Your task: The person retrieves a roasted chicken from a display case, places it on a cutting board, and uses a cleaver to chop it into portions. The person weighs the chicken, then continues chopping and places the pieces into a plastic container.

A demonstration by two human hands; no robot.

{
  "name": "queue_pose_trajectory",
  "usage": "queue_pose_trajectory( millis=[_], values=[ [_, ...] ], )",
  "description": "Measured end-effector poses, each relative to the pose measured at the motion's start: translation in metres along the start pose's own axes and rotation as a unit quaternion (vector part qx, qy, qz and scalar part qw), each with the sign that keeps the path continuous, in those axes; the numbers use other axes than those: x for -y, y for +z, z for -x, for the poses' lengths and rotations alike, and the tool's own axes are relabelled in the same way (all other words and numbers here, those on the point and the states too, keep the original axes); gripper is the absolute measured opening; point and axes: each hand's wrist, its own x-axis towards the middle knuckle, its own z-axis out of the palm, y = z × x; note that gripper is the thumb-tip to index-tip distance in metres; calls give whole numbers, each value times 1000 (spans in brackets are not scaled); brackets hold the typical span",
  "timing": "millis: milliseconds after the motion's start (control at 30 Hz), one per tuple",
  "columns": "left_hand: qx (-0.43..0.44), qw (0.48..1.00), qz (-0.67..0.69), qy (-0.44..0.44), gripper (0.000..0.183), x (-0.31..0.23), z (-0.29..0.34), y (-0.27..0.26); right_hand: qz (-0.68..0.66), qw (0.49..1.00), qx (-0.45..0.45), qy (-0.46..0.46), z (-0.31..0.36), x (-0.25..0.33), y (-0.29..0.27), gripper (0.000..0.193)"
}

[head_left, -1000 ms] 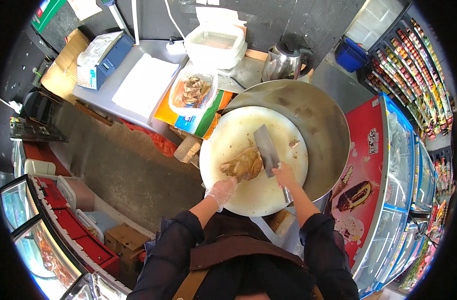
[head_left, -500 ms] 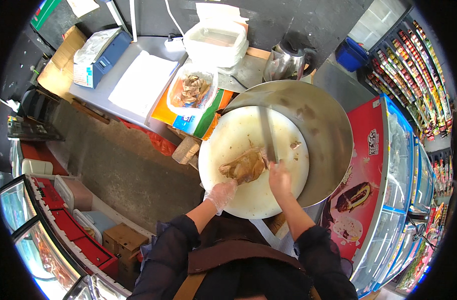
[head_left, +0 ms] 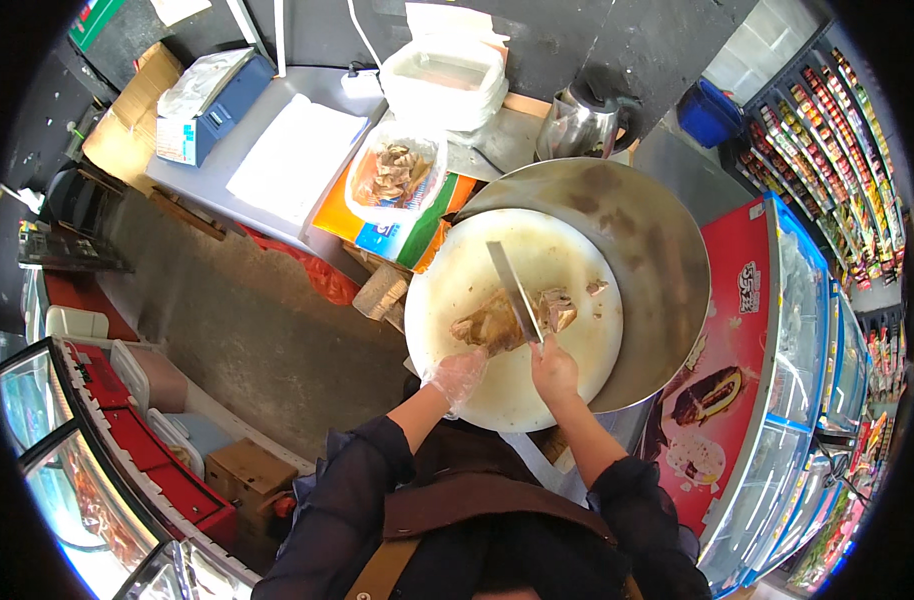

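A round white chopping board [head_left: 447, 270] lies in front of me with a brown piece of cooked meat [head_left: 485, 325] on it. My left hand [head_left: 459, 378], in a clear plastic glove, grips the near edge of the meat. In my bare right hand [head_left: 555, 372] is the handle of a knife [head_left: 512, 285], its long blade slanting away to the left and down on the meat. Right of the blade sits a cut chunk of meat [head_left: 557, 310], paler on its cut side. A small scrap [head_left: 597, 287] lies farther right.
A large metal basin [head_left: 667, 290] surrounds the board's far and right sides. Beyond it stand a steel kettle [head_left: 577, 125], a bag-lined tub [head_left: 442, 85] and a lined bowl of meat pieces [head_left: 397, 175]. A red chest freezer [head_left: 727, 350] is on the right.
The knife has swung from upright beside the meat to a leftward slant across it. A chunk now stands apart on the blade's right. My left hand has shifted slightly right and up.
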Motion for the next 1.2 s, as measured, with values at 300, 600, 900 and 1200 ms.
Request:
queue_pose_trajectory(
  millis=[300, 600, 900, 1200],
  values=[
    [12, 979, -170, 113, 16, 57, -12, 77, -21, 994, 75, 73, -45, 38, -71, 23],
    [77, 994, 33, -68, 15, 13, -2, 13, 35, 955, 245, 165, -31, 27, -15, 25],
    [70, 995, -20, -61, 10, 29, -4, -19, -24, 966, 212, 146, -1, -43, 24, 26],
    [6, 997, -55, 61, 15, 37, -88, -67, -63, 961, 157, 220, 36, -60, -13, 26]
  ],
)
